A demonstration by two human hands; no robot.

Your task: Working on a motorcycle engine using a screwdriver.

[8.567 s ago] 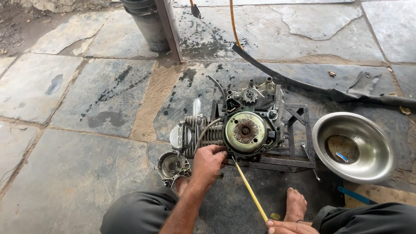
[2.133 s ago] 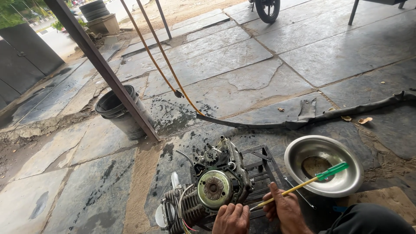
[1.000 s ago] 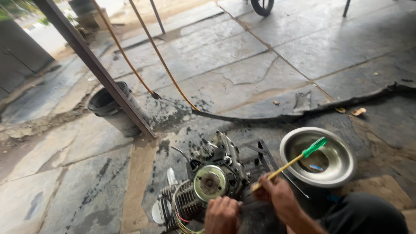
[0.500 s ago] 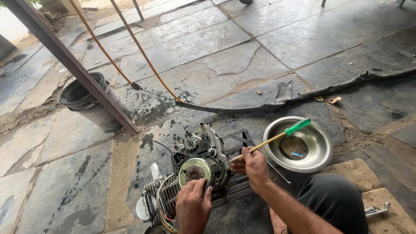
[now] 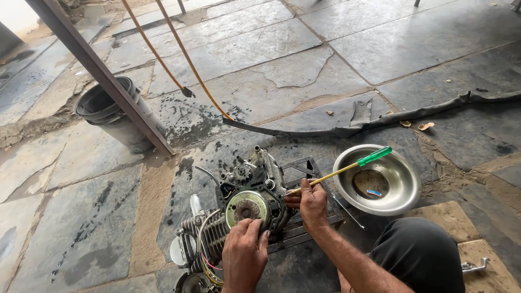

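A greasy motorcycle engine point(image 5: 239, 206) lies on a dark metal frame point(image 5: 304, 173) on the stone floor. My left hand point(image 5: 244, 252) rests on the lower edge of the engine's round flywheel point(image 5: 247, 207), fingers curled against it. My right hand point(image 5: 312, 203) grips a long screwdriver point(image 5: 347, 167) with a yellow shaft and green handle. Its tip is pressed into the engine's right side and the handle sticks up over the bowl.
A steel bowl point(image 5: 401, 195) with a small blue piece sits right of the engine. A black bucket point(image 5: 111, 116) stands behind a slanted metal post point(image 5: 103, 76). Orange hoses point(image 5: 184, 54) and a black rubber strip point(image 5: 412, 114) cross the oil-stained floor. My knee point(image 5: 420, 255) is at lower right.
The view has swung down and closer to the engine. My right hand has brought the screwdriver from the floor up to the engine's right side, while my left hand stays at the flywheel.
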